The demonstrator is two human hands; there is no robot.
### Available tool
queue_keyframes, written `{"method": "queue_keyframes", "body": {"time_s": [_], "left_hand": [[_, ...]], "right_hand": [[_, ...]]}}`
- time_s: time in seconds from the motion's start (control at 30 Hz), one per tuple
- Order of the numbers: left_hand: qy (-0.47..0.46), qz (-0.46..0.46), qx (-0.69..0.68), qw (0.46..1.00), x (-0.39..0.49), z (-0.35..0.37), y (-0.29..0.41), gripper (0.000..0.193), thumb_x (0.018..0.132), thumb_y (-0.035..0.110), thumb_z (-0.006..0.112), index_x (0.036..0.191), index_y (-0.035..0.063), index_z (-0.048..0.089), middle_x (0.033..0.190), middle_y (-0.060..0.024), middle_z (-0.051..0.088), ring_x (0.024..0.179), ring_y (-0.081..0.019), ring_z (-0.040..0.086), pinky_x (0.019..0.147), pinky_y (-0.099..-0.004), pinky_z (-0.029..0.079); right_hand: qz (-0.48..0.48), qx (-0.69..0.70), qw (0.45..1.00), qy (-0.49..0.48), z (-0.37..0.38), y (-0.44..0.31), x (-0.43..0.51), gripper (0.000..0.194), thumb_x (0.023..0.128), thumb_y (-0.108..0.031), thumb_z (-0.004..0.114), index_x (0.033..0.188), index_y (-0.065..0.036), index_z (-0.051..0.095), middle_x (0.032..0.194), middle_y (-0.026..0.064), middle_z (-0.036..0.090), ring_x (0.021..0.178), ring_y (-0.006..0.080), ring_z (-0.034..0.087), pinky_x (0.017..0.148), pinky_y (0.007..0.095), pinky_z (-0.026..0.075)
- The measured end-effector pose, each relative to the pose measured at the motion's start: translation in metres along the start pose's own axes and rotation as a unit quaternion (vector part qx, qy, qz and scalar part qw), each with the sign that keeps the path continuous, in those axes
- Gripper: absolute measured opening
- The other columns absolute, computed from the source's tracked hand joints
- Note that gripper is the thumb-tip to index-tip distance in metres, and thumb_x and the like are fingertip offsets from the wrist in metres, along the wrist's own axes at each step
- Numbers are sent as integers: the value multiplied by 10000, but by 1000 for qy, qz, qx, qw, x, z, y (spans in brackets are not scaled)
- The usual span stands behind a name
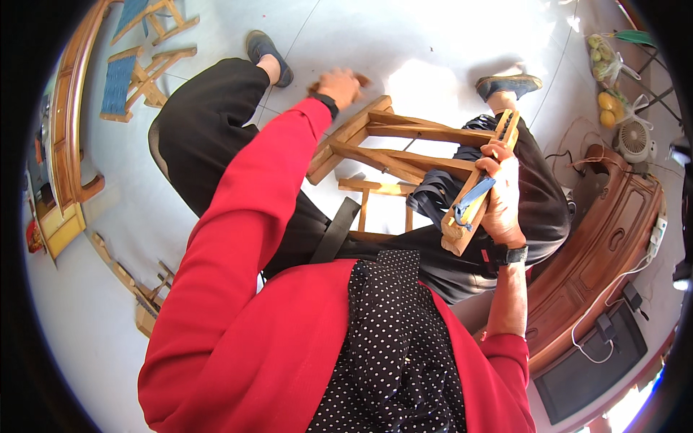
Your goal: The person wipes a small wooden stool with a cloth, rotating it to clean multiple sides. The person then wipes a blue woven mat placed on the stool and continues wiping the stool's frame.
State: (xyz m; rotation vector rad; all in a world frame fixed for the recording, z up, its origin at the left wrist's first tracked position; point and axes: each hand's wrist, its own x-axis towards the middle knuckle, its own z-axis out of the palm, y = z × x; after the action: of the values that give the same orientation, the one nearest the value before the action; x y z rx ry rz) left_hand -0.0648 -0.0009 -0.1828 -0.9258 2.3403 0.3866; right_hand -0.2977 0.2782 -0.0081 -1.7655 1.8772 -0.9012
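Note:
My right hand (501, 195) is closed around the end rail of a folding wooden stool frame (417, 130), which lies tilted between my legs. A blue fabric strip (476, 194) is knotted around that rail near its lower end, and small dark pieces line its upper part. Dark flat straps (436, 195) hang bunched beside the rail. My left hand (340, 88), blurred, is above the floor just beyond the frame's far left rail. It grips a brown object (363, 81) that sticks out on both sides; its kind is unclear.
Stools with blue woven seats (118, 86) stand at upper left, near a wooden cabinet (70, 108). Another wooden frame (373, 188) lies below the held one. At right are a carved wooden cabinet (601, 233), a small fan (633, 139), cables and bagged fruit (606, 59).

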Motion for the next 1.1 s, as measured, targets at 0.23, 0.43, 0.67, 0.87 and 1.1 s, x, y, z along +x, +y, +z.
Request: {"method": "queue_keyframes", "body": {"time_s": [0.23,0.43,0.67,0.87,1.1], "left_hand": [[-67,12,-251,966,-3,-7,-13,568,861,41,565,1407,199,560,1397,-151,543,1261,-354,561,1024,-484,474],[-196,57,-280,938,-23,6,20,653,826,16,498,1443,223,545,1307,-138,661,1231,-339,595,1028,-416,461],[-270,111,-158,943,-92,-40,-33,650,795,37,524,1437,132,523,1207,-167,656,1059,-344,624,915,-421,476],[-293,101,-186,932,-139,-118,-62,475,744,101,629,1215,34,635,988,-125,691,850,-287,666,734,-437,513],[30,171,-342,924,-145,-132,-21,481,819,161,651,1258,-21,579,1076,-140,693,992,-244,643,891,-358,503]], "right_hand": [[72,62,995,14,2,-1,3,303,828,2,650,1120,-58,592,1242,140,540,1243,348,528,1074,438,437],[75,115,990,33,3,5,-3,221,905,-73,594,1123,-37,590,1228,143,552,1178,336,551,1029,408,456],[186,268,942,82,19,33,-13,376,1045,-262,483,1335,-25,507,1176,120,590,1069,219,597,950,338,489],[94,-56,988,104,14,48,-22,693,688,-134,810,1301,7,518,1155,121,599,1076,256,579,980,352,456],[97,66,971,207,31,38,6,641,618,-16,800,1201,37,541,1073,202,616,1005,362,622,952,415,502]]}}
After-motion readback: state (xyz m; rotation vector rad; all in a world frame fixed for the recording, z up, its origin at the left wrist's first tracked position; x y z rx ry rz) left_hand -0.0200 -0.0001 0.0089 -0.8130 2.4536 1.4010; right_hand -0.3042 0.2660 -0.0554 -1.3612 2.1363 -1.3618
